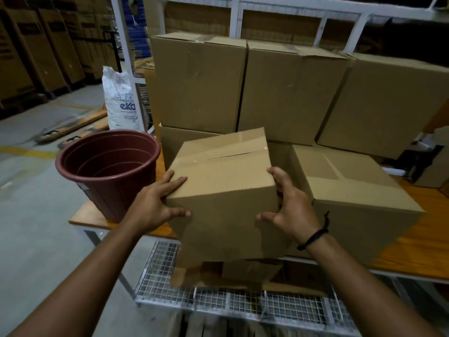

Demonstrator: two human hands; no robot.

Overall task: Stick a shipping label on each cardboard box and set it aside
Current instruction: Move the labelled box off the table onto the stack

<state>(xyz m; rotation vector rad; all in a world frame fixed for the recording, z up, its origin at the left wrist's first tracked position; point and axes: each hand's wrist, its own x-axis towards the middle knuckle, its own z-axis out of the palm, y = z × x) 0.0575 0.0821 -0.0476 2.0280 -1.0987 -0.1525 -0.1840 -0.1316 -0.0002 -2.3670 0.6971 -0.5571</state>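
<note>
A wooden table point(413, 242) bears a maroon bucket point(109, 171) and cardboard boxes point(352, 190).

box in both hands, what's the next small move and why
Probably set the box down flat on the wooden table. The left hand and right hand grip its sides, it hangs tilted over the table's front edge, and no label shows on its visible faces.

Between the left hand point(155, 205) and right hand point(294, 212), a small brown cardboard box point(223, 190) hung over the wooden worktop's point(413, 242) front edge; a round maroon plastic bucket point(114, 171) stood left of it, a wider cardboard box point(352, 190) right, stacked cardboard boxes point(199, 81) behind.
</note>
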